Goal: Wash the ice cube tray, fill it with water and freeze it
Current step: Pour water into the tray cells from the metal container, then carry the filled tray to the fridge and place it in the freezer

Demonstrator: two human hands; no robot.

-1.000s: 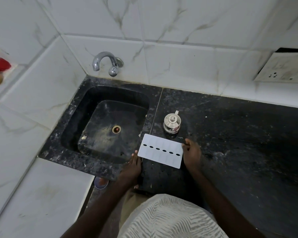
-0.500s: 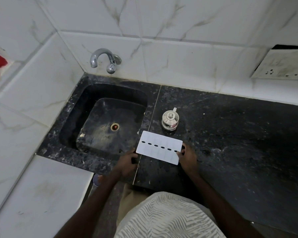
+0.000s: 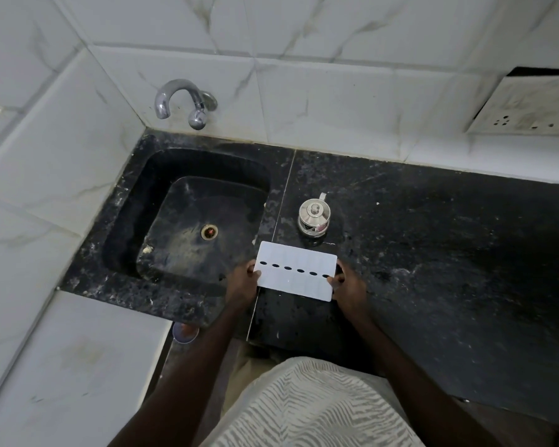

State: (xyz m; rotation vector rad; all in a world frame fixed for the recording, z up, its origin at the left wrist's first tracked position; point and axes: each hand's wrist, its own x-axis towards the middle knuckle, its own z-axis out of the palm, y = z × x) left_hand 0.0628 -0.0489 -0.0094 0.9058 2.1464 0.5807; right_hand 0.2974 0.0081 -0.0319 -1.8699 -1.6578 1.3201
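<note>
A person holds a white ice cube tray (image 3: 296, 275) at both short ends over the black stone desk (image 3: 433, 253), just right of the sink (image 3: 188, 227). The left hand (image 3: 242, 285) is clamped on the tray's left edge, the right hand (image 3: 349, 287) on its right edge. A row of dark oval slots runs along the tray's middle. A lidded steel pot (image 3: 314, 218) stands on the desk just beyond the tray. A chrome tap (image 3: 183, 103) juts from the marbled tile wall above the dry sink, and a wall socket (image 3: 526, 108) sits at far right.
</note>
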